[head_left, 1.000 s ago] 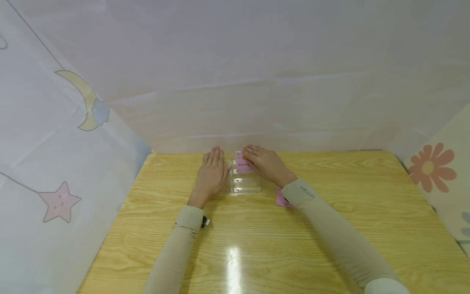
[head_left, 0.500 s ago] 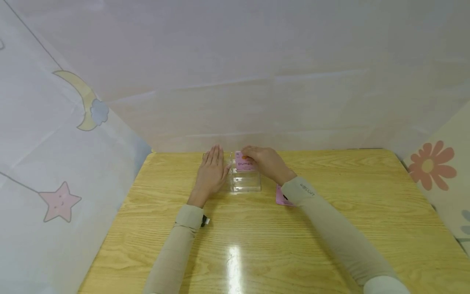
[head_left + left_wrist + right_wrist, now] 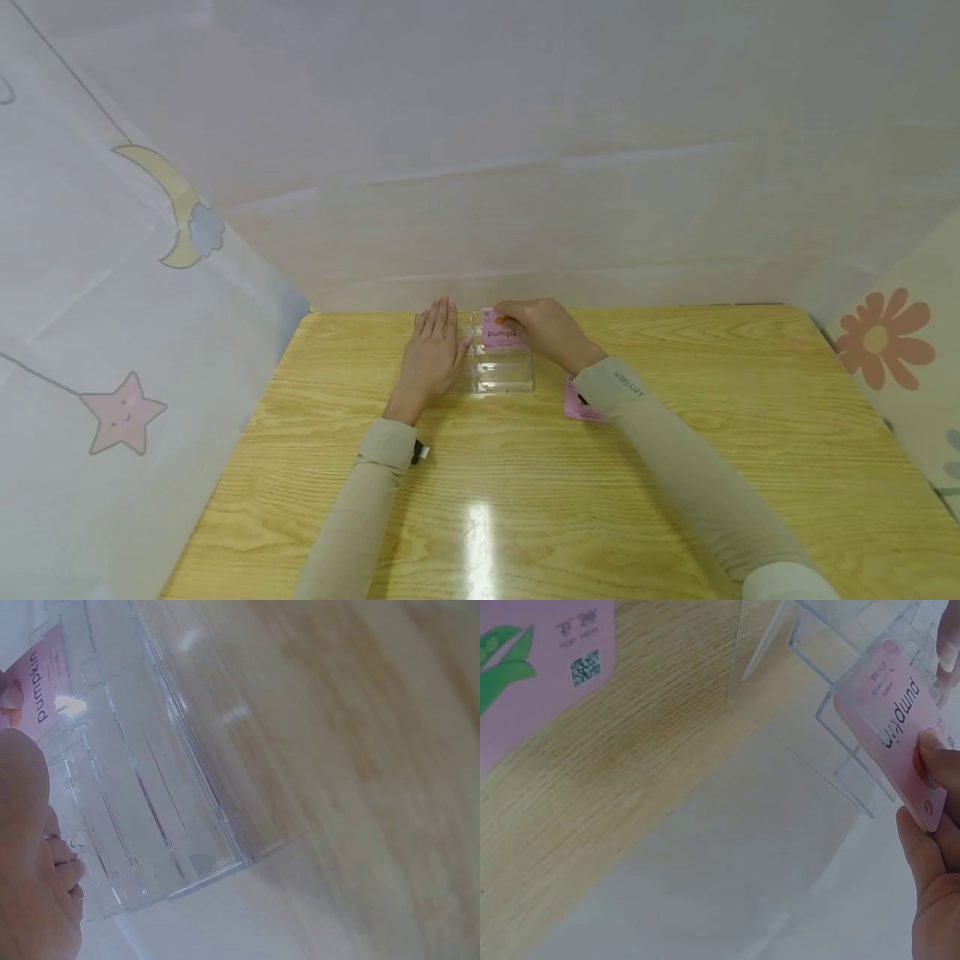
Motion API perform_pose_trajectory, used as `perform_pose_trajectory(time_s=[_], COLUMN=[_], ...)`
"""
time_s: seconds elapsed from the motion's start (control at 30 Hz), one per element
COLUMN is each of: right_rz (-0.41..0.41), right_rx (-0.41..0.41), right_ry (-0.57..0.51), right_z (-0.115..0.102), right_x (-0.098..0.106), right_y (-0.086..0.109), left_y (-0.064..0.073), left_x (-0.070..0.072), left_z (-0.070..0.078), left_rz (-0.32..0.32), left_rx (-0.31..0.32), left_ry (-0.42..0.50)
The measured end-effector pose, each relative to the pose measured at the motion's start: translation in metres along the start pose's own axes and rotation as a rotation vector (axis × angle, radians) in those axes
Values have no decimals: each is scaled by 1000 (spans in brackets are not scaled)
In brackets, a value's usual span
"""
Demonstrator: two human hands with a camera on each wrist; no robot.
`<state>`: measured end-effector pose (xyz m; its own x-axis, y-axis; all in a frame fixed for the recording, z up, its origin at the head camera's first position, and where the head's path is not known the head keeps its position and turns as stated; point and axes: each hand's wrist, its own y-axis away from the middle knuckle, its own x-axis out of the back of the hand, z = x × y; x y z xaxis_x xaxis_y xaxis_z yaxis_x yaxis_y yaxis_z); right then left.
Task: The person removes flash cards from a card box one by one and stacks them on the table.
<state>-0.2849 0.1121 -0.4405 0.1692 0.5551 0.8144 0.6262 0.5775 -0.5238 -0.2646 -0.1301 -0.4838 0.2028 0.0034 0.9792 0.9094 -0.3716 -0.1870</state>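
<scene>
A clear plastic holder with stepped slots [image 3: 504,385] stands near the table's back edge. My left hand [image 3: 432,358] rests on its left part, fingers straight and close together. With thumb and fingers, my right hand [image 3: 551,335] pinches a pink card printed "pumpkin" [image 3: 498,339] by its right side. That card sits in a rear slot of the holder, its lower part behind clear plastic in the right wrist view. From that side the pumpkin card [image 3: 900,727] looks thick at the edge; whether it is several cards cannot be told.
To the right of the holder, partly under the right forearm, lie pink cards [image 3: 579,408]; the top one has a green pod picture [image 3: 547,682]. A printed cloth backdrop [image 3: 645,217] rises right behind the wooden table [image 3: 337,517].
My right hand's fingers have curled in from lying extended over the card's upper right corner to pinching its side. More of the printed word shows. The left hand has stayed in place.
</scene>
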Motion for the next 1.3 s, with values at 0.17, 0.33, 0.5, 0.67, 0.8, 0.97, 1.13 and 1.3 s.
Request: perform_pose_trajectory(time_s=[0.17,0.33,0.5,0.67,0.8,0.97,1.13,1.3], right_rz=[-25,-53,-67,-74,-112,-168,-181,-157], right_rx=[-10,-29,-54,-71,-96,-122,-120,-135], right_ry=[6,-7,-16,-34,-58,-94,-85,-59], right_z=[1,1,-3,-4,-5,-6,-7,-7], right_x=[3,5,9,11,13,18,21,25], right_y=[-2,-4,-6,-7,-10,-14,-16,-17], left_y=[0,-1,-1,0,0,0,0,0], left_x=[2,3,3,3,3,2,2,2], left_z=[1,2,2,2,2,2,2,3], left_rz=[-2,-5,1,-1,-12,-14,-22,-24], left_rx=[2,4,0,0,5,7,14,15], left_ry=[7,10,12,9,20,9,4,-1])
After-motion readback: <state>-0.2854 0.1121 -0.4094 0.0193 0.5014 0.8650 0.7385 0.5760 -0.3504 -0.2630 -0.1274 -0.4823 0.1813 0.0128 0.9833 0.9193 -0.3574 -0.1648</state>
